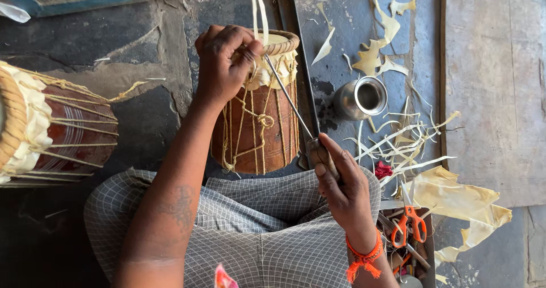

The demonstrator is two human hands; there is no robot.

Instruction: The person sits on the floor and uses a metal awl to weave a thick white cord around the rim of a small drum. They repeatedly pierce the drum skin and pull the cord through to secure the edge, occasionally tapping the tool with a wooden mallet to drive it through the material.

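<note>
1. Head view, work piece: a small wooden drum (257, 123) stands upright on the stone floor (142, 43), just in front of the person's crossed legs. A pale hide head is laced to its shell by thin cord under a braided rim.
2. Left hand (223, 66): fingers are closed over the drum's rim at the near-left edge, pinching a pale hide strip (259, 9) that runs up out of frame.
3. Right hand (341, 180): fingers are wrapped tight around the wooden handle of a long metal awl (287, 97); its tip sits at the rim, beside the left thumb.
4. Handling judgement: the shell looks stiff and moderately heavy and is best gripped around its body or rim. The hide strip looks thin, pliable and liable to tear. The awl is rigid and pointed, so hold it by the handle only.
5. Surroundings: a second, larger drum (51, 129) lies on its side at left, well apart. A steel cup (361, 97) stands right of the small drum. Hide trimmings (398, 143) litter the floor, and orange-handled scissors (410, 222) lie by the right wrist.
</note>
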